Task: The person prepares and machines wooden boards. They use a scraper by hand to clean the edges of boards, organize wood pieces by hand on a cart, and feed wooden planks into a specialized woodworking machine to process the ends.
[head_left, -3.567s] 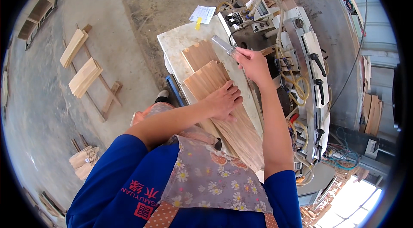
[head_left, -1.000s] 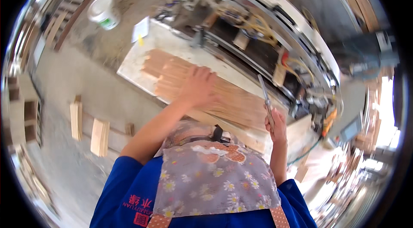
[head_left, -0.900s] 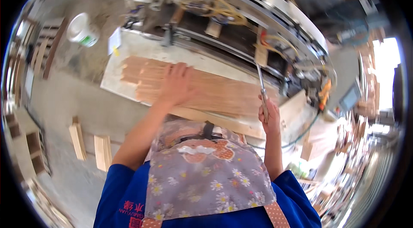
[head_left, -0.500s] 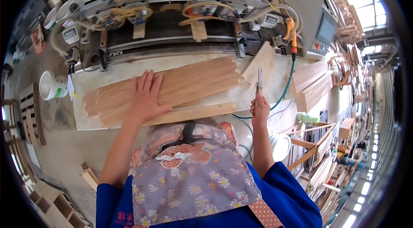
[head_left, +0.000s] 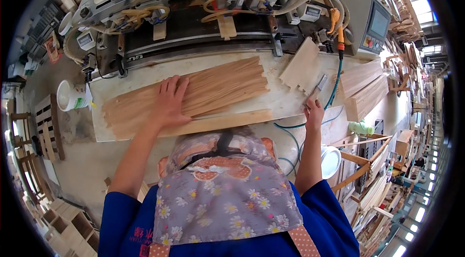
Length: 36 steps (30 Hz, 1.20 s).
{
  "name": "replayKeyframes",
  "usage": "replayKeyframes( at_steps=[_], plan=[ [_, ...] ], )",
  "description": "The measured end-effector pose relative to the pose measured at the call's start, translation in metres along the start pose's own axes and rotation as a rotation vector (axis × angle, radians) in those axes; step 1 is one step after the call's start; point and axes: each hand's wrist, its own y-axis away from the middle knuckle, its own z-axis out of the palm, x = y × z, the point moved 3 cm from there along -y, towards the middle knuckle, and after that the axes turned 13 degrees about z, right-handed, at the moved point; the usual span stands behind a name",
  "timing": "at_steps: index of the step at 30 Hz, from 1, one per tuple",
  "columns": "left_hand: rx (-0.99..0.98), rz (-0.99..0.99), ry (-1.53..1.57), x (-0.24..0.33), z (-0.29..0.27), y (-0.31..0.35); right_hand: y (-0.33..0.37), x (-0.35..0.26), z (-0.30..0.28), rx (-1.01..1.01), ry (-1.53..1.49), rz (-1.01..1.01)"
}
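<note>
My left hand (head_left: 170, 106) lies flat, fingers stretched out, on a wide brown wood-grained panel (head_left: 225, 82) with jagged, notched ends. A narrow pale wood strip (head_left: 232, 120) lies along the panel's near side, close to the apron. Off to the right, my right hand (head_left: 314, 113) is closed round a small hand tool (head_left: 319, 84) with a flat silver-grey head. The tool tilts up and right, near the table's right part; its exact kind is unclear. A paler board with a notched end (head_left: 301, 65) lies just beyond it.
A machine with clamps and yellow hoses (head_left: 193, 44) runs along the table's far side. At right stand a control panel (head_left: 377, 27), a teal hose (head_left: 335, 85) and stacked timber (head_left: 365, 85). White buckets (head_left: 70, 96) stand on the floor at left.
My right hand has moved right, and the tool has turned from nearly edge-on to show its flat face. My left hand stays spread on the panel. The whole view has shifted a little.
</note>
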Motion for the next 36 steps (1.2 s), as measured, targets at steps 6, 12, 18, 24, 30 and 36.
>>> replayKeyframes(
  at_steps=[6,12,18,24,30,36],
  plan=[
    [-0.109,-0.036,0.004,-0.03,-0.016,0.053,0.066,-0.027,0.058,0.185,0.646,-0.663],
    [0.075,-0.105,-0.02,-0.04,-0.036,0.077,0.103,0.008,0.172,-0.347,0.656,-0.252],
    [0.397,-0.719,-0.277,-0.113,-0.028,0.182,0.074,0.025,0.195,-0.312,0.789,-0.333],
    [0.537,-1.268,0.282,-0.142,-0.028,0.247,0.097,0.009,0.222,-0.326,0.815,-0.372],
    [0.563,-1.264,0.404,-0.165,-0.012,0.258,0.086,0.004,0.233,-0.338,0.922,-0.312],
    [0.513,-1.223,0.536,-0.169,-0.009,0.241,0.089,-0.006,0.231,-0.359,0.81,-0.265]
  ],
)
